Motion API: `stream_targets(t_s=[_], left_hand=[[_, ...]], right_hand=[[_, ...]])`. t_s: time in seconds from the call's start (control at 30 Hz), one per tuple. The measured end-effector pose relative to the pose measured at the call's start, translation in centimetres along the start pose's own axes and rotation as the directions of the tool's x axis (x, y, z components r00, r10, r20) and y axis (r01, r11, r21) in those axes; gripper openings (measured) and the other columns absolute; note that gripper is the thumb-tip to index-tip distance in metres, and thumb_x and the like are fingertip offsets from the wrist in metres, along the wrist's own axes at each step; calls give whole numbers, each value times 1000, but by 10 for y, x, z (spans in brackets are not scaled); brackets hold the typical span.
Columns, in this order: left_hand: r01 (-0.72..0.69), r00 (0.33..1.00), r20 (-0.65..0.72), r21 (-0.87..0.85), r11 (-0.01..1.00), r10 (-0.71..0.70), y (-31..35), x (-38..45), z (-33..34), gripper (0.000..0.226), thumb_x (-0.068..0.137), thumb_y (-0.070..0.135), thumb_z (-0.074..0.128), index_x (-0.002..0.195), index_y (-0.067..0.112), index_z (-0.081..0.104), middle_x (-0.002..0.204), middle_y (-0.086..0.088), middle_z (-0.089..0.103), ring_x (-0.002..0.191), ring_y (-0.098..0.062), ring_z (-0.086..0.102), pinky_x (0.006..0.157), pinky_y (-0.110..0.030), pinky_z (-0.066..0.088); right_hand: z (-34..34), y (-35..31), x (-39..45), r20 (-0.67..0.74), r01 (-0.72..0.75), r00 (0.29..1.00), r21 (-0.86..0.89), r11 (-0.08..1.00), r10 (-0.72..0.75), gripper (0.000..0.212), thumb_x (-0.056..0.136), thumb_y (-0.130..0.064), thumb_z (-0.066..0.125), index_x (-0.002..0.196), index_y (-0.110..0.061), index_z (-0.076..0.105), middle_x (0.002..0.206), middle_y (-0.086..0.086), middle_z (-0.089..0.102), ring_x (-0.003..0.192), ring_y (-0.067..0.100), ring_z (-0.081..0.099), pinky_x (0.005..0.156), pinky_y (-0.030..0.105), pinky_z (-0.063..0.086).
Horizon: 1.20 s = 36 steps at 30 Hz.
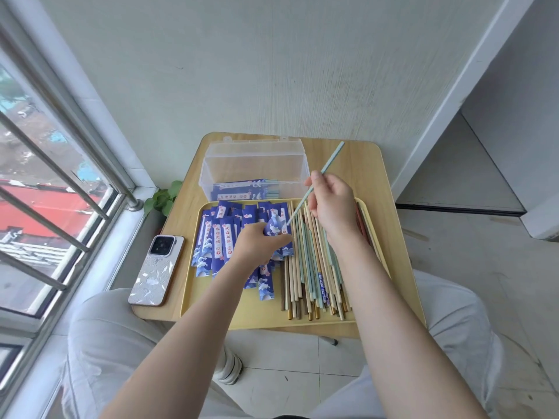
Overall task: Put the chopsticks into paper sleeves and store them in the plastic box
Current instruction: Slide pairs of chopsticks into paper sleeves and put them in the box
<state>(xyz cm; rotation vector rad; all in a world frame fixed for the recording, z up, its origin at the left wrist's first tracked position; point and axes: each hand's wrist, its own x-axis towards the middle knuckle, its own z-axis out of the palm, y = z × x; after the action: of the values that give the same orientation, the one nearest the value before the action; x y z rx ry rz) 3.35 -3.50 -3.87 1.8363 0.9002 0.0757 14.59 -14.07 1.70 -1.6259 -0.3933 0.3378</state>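
Note:
My right hand [332, 207] grips a pale blue chopstick [332, 158] that slants up to the right, its lower tip at the mouth of a blue paper sleeve [276, 225]. My left hand [257, 244] pinches that sleeve above the yellow tray [211, 309]. Several empty blue sleeves [217, 240] lie on the tray's left half. Several loose chopsticks [311, 267] in wood, blue and brown lie on its right half. Behind the tray stands the clear plastic box [254, 164], open, with a few sleeved chopsticks [242, 192] inside.
A phone [157, 269] in a patterned case lies on the small wooden table [363, 164] left of the tray. A barred window is at the left, a green plant [163, 198] by the sill, a wall behind. My knees are under the table's near edge.

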Motion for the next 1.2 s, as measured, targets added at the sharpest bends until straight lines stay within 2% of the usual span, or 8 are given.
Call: stream_targets(t_s=[0.23,0.43,0.63,0.77,0.83,0.93,1.0,1.2], left_hand=[[-20,996,88,66,998,14,2,-1,4,35,87,33,74,94,-1,65,72,-9,58,50,-16,47,48,-24,41],[-10,999,50,83,996,6,1,-1,4,24,88,31,72,83,10,61,73,-7,60,58,-18,51,55,-28,44],[-45,997,69,5,999,44,9,-4,9,26,89,24,71,74,13,52,60,-3,50,42,-11,43,42,-19,41],[-51,998,31,-87,995,54,5,-5,7,25,90,24,69,98,6,55,72,-9,53,50,-14,49,44,-18,46],[-16,999,24,-156,988,20,3,-6,7,28,95,29,64,108,8,50,71,-9,53,47,-14,48,44,-21,45],[23,1000,20,-301,953,-17,6,-6,8,15,105,25,44,104,10,44,73,-11,53,47,-19,49,45,-31,46],[66,998,38,-407,911,-56,7,-6,7,9,104,17,39,99,11,43,80,-15,52,53,-24,52,48,-33,48],[158,987,110,-581,799,-115,0,-5,1,15,99,19,61,106,7,64,93,-15,70,77,-22,72,86,-47,60]], right_hand=[[2,8,4,-46,16,999,-35,999,-17,32,106,-30,45,82,-17,61,50,-9,48,46,9,42,54,28,37],[-2,6,5,-81,10,997,-10,1000,-11,32,106,-30,44,81,-17,60,50,-9,48,47,9,40,52,26,34],[2,5,-6,301,-128,932,-246,961,201,35,106,-35,46,106,-7,66,65,1,54,48,9,43,44,17,36],[3,15,-7,237,-176,928,-405,897,289,40,105,-44,40,113,-10,61,71,0,57,53,10,47,53,25,38],[3,26,-5,188,-139,937,-570,809,294,30,105,-36,43,103,-12,60,75,1,56,61,15,50,58,28,39],[2,49,-9,131,-51,928,-883,467,349,28,100,-22,50,73,-14,49,69,0,50,55,17,47,50,26,34],[3,60,-13,97,-34,919,-945,324,381,26,97,-13,54,71,-14,49,72,1,53,58,17,50,47,25,32],[10,66,-17,28,-83,936,-951,297,351,18,97,-13,55,79,-13,53,77,1,58,62,17,54,46,26,33]])
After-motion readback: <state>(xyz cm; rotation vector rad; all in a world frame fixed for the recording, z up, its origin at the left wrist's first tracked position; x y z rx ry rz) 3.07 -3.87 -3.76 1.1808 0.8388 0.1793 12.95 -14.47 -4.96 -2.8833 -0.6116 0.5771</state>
